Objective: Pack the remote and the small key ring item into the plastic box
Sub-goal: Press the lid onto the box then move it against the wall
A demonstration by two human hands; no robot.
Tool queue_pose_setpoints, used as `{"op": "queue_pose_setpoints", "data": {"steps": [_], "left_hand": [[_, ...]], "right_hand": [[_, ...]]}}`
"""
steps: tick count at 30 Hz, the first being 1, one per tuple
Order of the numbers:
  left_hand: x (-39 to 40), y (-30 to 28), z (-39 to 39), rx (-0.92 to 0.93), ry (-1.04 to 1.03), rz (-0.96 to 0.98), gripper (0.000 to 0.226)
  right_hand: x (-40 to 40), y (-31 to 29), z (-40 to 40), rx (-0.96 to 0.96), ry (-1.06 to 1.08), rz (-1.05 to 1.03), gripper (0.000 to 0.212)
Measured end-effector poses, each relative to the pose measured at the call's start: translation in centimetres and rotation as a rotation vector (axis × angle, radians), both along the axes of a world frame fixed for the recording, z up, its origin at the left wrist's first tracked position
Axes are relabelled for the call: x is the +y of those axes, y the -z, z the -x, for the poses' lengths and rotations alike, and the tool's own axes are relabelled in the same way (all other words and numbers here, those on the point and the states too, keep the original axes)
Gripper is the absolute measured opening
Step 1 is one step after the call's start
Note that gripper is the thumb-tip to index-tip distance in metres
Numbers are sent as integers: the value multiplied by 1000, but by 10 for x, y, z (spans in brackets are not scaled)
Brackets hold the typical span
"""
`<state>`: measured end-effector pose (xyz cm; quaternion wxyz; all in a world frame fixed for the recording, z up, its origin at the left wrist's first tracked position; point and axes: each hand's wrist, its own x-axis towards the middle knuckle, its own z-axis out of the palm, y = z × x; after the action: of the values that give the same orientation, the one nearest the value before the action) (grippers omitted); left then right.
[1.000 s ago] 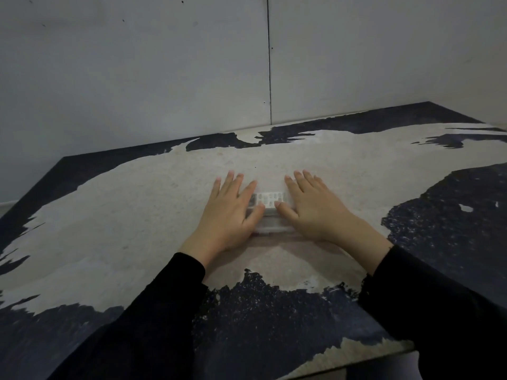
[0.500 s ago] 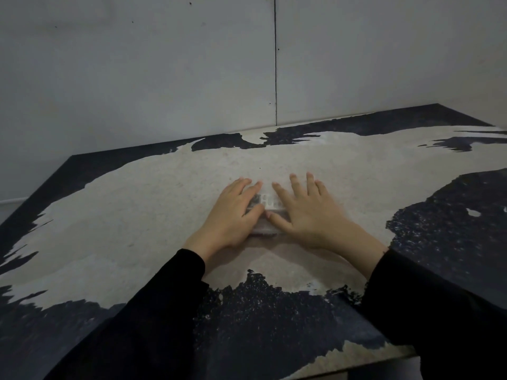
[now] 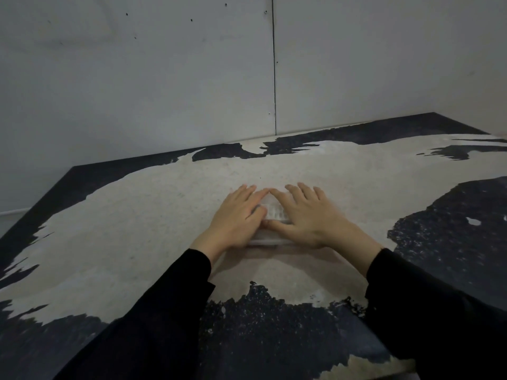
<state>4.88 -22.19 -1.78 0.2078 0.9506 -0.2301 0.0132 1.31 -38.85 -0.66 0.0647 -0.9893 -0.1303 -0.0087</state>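
Most of the plastic box (image 3: 270,238) was hidden beneath two hands, so that only its clear near edge and a small patch of its top could be seen. Through that patch a pale keypad, taken to be the remote (image 3: 275,212), was made out inside the box; the key ring item could not be found anywhere. The left hand (image 3: 238,215) was laid flat on the left part of the box, fingers spread and extended toward the far side, nothing being gripped. The right hand (image 3: 308,215) was pressed flat on the right part in the same way, its thumb stretched along the near edge. The index fingertips were brought almost together at the far side. One box was counted, resting near the middle of the worn black-and-pale tabletop (image 3: 137,229), and two black sleeves were seen.
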Motion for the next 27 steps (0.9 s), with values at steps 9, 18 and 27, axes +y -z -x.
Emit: {"op": "queue_pose_setpoints", "data": {"steps": [9, 18, 27], "left_hand": [[0, -1, 14, 51, -247, 585, 39], [20, -16, 36, 240, -519, 743, 48], [5, -13, 50, 278, -461, 685, 52]], "right_hand": [[-8, 2, -4, -144, 156, -594, 39], [-31, 8, 16, -177, 406, -805, 32], [-9, 14, 67, -265, -180, -132, 37]]}}
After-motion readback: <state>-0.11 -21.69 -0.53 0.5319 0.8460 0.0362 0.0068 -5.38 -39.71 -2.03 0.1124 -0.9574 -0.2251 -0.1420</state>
